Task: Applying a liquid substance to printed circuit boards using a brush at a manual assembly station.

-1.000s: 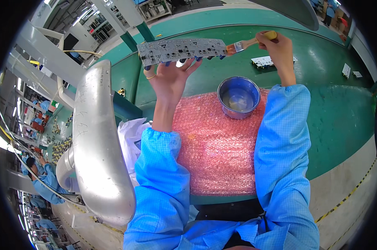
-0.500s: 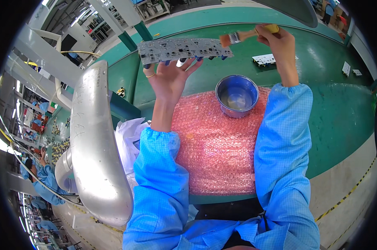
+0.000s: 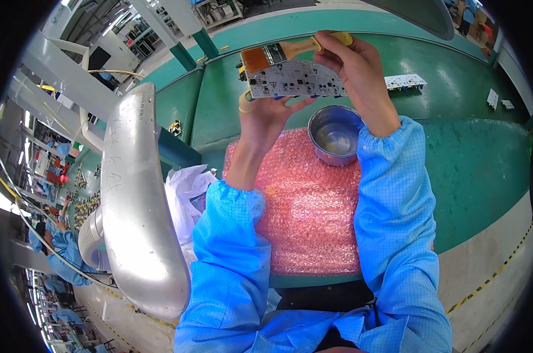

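My left hand (image 3: 264, 122) supports a long grey circuit board (image 3: 299, 80) from beneath, raised over the far part of the bench. Dark components and blue parts dot the board, and its right end is partly hidden behind my right hand (image 3: 360, 70). That hand grips the yellow-ended wooden handle of a flat paintbrush (image 3: 272, 54). The orange-brown bristles are at the board's left end; whether they touch it, I cannot tell. Below, a round metal pot (image 3: 340, 157) with liquid in it stands on pink bubble wrap (image 3: 307, 223).
A large silver fume hood (image 3: 138, 206) rises at my left, beside a white plastic bag (image 3: 187, 185). Another circuit board (image 3: 404, 82) lies on the green bench (image 3: 466, 170) at the far right, with two small pieces beyond. People in blue work at the far left.
My right hand has moved left with the paintbrush, bringing its bristles from the board's right end to its left end. The left hand has shifted right and slightly down with the circuit board.
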Tool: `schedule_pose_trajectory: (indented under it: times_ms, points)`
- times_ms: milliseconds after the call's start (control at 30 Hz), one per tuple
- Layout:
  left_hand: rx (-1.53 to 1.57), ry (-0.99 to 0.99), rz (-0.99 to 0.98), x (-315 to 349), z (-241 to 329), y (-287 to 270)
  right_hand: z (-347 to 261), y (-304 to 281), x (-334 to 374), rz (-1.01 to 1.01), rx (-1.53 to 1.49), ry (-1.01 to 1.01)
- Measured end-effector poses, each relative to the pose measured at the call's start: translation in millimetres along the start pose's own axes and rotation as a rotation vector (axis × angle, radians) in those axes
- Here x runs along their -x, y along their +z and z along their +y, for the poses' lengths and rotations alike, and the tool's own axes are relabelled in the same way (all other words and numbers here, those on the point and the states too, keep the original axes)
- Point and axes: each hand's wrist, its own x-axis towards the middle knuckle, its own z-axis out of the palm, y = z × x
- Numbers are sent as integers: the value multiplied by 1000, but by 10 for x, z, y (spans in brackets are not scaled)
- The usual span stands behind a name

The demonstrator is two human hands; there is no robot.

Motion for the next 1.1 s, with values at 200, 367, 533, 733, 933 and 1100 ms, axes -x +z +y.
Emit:
schedule_pose_trajectory:
  times_ms: [200, 367, 533, 733, 933, 1100]
  points:
    - [75, 74, -2, 10, 160, -120, -17, -475, -157, 80, 276, -41]
    - [104, 96, 50, -28, 292, -160, -146, -873, -211, 279, 641, -129]
    - [255, 112, 175, -41, 327, -203, -222, -658, -122, 57, 767, -372]
    - [183, 135, 281, -63, 349, -223, -372, -543, -2, -216, 1012, -176]
    - [246, 110, 261, -64, 318, -176, -313, -498, -35, -113, 851, -449]
    - [181, 128, 252, -62, 347, -217, -322, -378, -2, -199, 945, -317]
